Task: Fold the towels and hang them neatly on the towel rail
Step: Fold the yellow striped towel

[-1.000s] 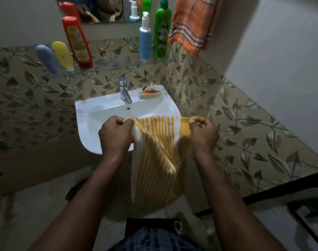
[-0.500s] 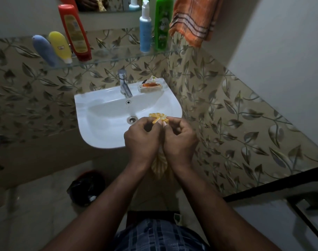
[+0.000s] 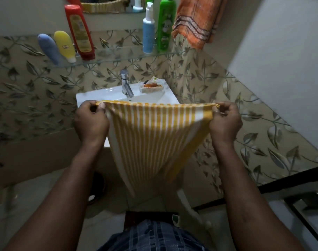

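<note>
Two top corners of the yellow-striped towel [image 3: 154, 138] we pinch taut, left hand [image 3: 91, 122] at nine o'clock, right hand [image 3: 225, 122] at three, before the sink [image 3: 98, 95]; the orange towel [image 3: 196, 20] hangs at one o'clock.

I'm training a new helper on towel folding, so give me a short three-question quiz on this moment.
1. True or false: the left hand and right hand each pinch a top corner of the yellow striped towel.
2. What hangs at the upper right? A) orange towel B) blue towel C) white shirt
3. Fill in: this towel is spread in front of the white ____.
Key: 1 true; 2 A; 3 sink.
</note>
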Tool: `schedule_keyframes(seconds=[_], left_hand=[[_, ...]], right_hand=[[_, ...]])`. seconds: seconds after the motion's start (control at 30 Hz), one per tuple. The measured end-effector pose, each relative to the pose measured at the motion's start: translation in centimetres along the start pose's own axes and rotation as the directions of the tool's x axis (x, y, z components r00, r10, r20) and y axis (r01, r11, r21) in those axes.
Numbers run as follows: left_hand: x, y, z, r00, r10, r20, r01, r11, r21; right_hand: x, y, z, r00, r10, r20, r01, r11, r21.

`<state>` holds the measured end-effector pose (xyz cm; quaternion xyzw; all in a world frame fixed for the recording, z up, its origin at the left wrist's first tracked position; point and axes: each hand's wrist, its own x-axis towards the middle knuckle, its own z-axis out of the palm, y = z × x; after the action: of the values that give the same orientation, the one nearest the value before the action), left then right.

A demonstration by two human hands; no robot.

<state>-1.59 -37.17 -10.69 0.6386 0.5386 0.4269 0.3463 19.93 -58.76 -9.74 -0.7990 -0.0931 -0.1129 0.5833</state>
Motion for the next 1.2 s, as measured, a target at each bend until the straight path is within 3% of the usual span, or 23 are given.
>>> schedule_keyframes(seconds=[0.1,0.3,0.67,0.77,0.9,1.03,1.2], left_hand=[[-0.3,0.6,0.2,0.999,0.038,-0.007,-0.038,0.999,-0.023],[0.7,0.7,-0.7,0.993,0.027,-0.115,-0.028,1.0,-0.006],[-0.1,1.1,-0.1,0.993,-0.102,0.063,0.11,0.983,-0.147],[-0.9,1.8,0.5,0.97,-0.177,0.166,0.211,0.954,-0.212],[-5.9,4.4,1.2,0.913,-0.231,0.336,0.336,0.893,-0.299],[-10.3,3.8,3.1,0.905,-0.204,0.373,0.312,0.915,-0.256],[-11.9,3.2,3.3,0.949,-0.014,0.315,0.057,0.991,-0.125]], right_hand=[[0.2,-0.2,0.2,0.991,-0.125,0.048,0.127,0.99,-0.055],[0.7,-0.9,-0.7,0.972,-0.226,0.06,0.23,0.971,-0.071],[0.4,-0.3,-1.1,0.999,0.041,0.012,-0.041,0.999,0.032],[-0.3,-0.3,-0.6,0.992,0.122,-0.032,-0.12,0.991,0.065],[-3.9,-1.2,0.4,0.977,0.203,0.073,-0.211,0.968,0.133],[-8.6,-1.3,1.4,0.952,0.163,0.259,-0.192,0.977,0.09],[-10.2,-0.8,1.3,0.935,0.163,0.315,-0.201,0.975,0.092]])
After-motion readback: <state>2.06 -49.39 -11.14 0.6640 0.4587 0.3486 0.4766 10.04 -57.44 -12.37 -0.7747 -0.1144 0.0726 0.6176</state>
